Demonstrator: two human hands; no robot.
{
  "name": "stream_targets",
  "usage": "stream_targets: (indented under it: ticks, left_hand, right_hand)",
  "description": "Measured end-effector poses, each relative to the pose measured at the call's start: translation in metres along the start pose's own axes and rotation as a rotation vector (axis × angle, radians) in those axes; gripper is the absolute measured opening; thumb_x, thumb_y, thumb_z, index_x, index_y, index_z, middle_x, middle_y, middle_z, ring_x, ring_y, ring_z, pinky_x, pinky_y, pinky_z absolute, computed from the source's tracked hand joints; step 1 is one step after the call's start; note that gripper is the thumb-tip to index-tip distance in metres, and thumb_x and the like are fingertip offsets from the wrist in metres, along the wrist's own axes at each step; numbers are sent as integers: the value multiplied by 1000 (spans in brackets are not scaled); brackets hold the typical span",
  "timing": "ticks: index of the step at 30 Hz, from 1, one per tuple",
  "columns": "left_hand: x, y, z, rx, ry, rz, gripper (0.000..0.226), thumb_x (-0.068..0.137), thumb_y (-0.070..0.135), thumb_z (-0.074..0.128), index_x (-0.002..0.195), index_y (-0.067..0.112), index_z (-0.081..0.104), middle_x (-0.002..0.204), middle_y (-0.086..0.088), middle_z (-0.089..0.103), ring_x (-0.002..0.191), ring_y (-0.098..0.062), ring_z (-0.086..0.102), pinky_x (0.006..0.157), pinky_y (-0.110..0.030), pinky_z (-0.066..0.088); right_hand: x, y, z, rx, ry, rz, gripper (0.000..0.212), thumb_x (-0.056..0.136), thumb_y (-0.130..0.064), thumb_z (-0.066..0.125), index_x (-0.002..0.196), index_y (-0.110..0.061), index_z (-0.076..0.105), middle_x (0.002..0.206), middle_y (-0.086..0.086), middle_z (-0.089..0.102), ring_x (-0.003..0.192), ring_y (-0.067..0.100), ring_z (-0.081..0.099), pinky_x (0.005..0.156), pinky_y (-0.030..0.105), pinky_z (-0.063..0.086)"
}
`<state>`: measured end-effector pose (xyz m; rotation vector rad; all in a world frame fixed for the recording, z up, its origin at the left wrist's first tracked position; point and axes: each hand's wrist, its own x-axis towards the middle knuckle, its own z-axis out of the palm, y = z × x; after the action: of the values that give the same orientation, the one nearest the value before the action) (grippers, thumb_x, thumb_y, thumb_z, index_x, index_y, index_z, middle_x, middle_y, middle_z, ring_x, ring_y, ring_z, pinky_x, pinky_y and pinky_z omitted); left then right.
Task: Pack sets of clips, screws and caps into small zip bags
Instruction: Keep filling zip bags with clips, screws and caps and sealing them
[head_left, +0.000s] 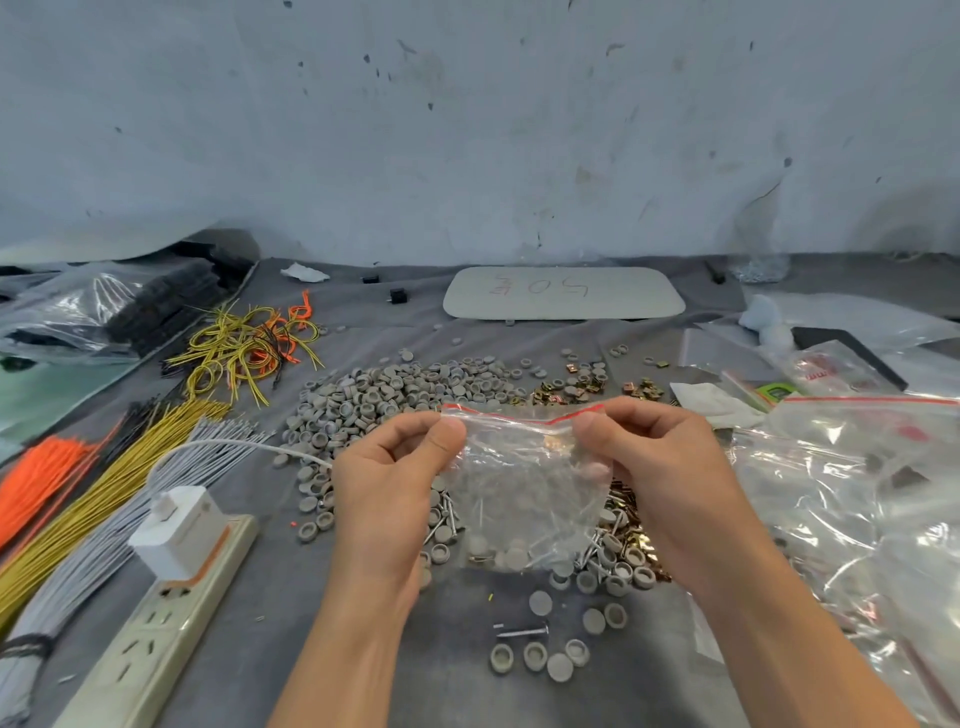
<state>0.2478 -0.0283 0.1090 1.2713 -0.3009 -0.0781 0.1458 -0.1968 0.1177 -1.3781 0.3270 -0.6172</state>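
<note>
Nearest, below the grip and between the two forearms: a few loose caps (540, 660) and one screw (522, 632) on the grey cloth (311, 597).

Grip: left hand (395, 467) and right hand (660, 467) both pinch the top edge of the zip bag (524, 483), thumb against forefinger, one at each end of the red seal strip (519, 413). The bag hangs straight down from the two pinch points, between the hands and off the cloth. Its load sits at the bottom, well under the grip: grey caps, thin screws, and a brass clip (480, 559) at the lower left corner. Mouth open or sealed: cannot tell.

Directly behind the hanging bag: a mixed heap of screws (449, 517), caps and clips.

Left of the grip: power strip (156, 618) with a white charger (179, 535), then wire bundles (104, 493) in grey, yellow and orange.

Right of the grip: a pile of clear plastic bags (831, 493).

Beyond the grip: a big cap pile (395, 389), with brass clips (566, 392) just right of it.

Farthest: a white board (563, 292) with red writing, near the wall (467, 130).
</note>
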Motion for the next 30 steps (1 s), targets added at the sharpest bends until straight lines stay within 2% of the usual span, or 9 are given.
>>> stream_targets:
  ticks: [4,7,10,14,19,22,24,27,30]
  left_hand:
    - [2,1,-1,27,-2,28,11,60,31,82,70,26,82,66,5,72,62,-4,62,61,-15,51]
    - [0,0,2,-20,50,45,5,71,16,82,68,19,80,64,6,69,61,-3,60,60,-14,50]
    - [-2,-4,6,-40,99,56,29,86,-2,74,65,19,74,63,9,63,61,-2,54,62,-13,48]
    - [-6,-3,6,-48,-26,32,14,86,13,75,73,20,76,70,5,63,68,-6,54,65,-14,48]
    - [-1,5,3,-54,-64,2,5,76,20,77,72,21,79,69,6,68,66,-3,60,65,-14,51]
    - [0,5,3,-36,-53,7,18,81,11,76,70,25,80,69,6,67,67,-5,58,65,-15,51]
    - [0,3,1,-15,-60,22,23,86,7,75,72,25,81,69,6,68,65,-5,58,64,-15,50]
    - [-2,6,2,-20,-63,13,8,72,19,79,73,25,83,69,5,71,64,-4,60,63,-15,52]
    - [-2,4,4,-9,-24,8,16,77,5,79,68,18,80,66,4,71,62,-4,62,62,-15,52]
  right_hand:
    - [0,4,1,-41,93,-59,12,81,-17,83,71,-11,79,68,11,71,64,16,63,67,24,57]
    - [-1,8,10,-30,147,-84,19,84,-16,82,66,-13,76,63,10,65,61,21,56,62,32,51]
    - [-1,11,18,14,149,-98,30,87,-8,78,60,-16,70,60,8,56,55,16,45,55,25,44]
    - [-1,11,18,74,131,-91,37,91,-8,73,58,-22,66,55,-1,49,53,11,39,54,20,39]
    - [0,12,17,59,75,-94,33,93,-10,72,62,-21,65,58,-2,51,57,11,43,60,24,39]
    - [-2,11,13,-4,14,-110,16,90,-16,76,75,-20,76,69,0,65,67,11,56,67,26,49]
    - [-4,10,13,-74,-29,-121,7,88,-15,80,86,-22,82,75,1,73,69,9,62,64,19,52]
    - [-2,9,12,-62,10,-115,12,85,-9,81,82,-21,83,70,2,71,65,10,61,64,17,52]
    - [-1,9,13,-22,29,-71,12,84,-6,80,77,-16,82,68,5,69,66,14,59,66,22,52]
